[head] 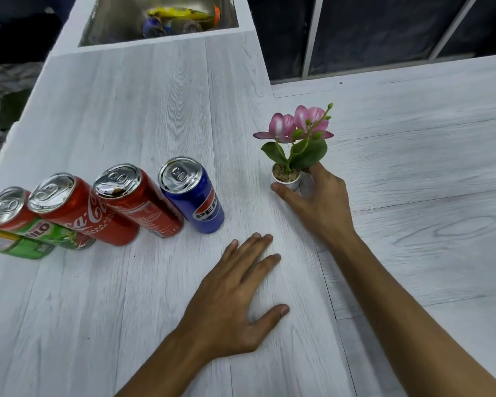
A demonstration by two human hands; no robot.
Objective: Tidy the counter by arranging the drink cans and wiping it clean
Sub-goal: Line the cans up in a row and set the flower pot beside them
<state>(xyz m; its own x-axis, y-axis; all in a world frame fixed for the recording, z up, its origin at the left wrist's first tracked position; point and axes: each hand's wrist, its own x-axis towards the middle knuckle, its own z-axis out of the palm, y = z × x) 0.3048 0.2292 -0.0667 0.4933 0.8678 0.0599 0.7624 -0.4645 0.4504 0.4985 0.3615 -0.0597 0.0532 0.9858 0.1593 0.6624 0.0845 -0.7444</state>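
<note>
Pale woodgrain counter (pixel 155 110) with upright red, blue, green cans (pixel 112 207)

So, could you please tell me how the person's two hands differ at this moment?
The left hand lies flat on the counter with straight fingers; the right hand curls round the flower pot. The left hand holds nothing; the right hand grips the pot. Both are bare.

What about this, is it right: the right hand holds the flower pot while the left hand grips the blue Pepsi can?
No. In the head view the left hand lies flat on the counter, apart from the Pepsi can; the right hand does hold the flower pot.
</note>
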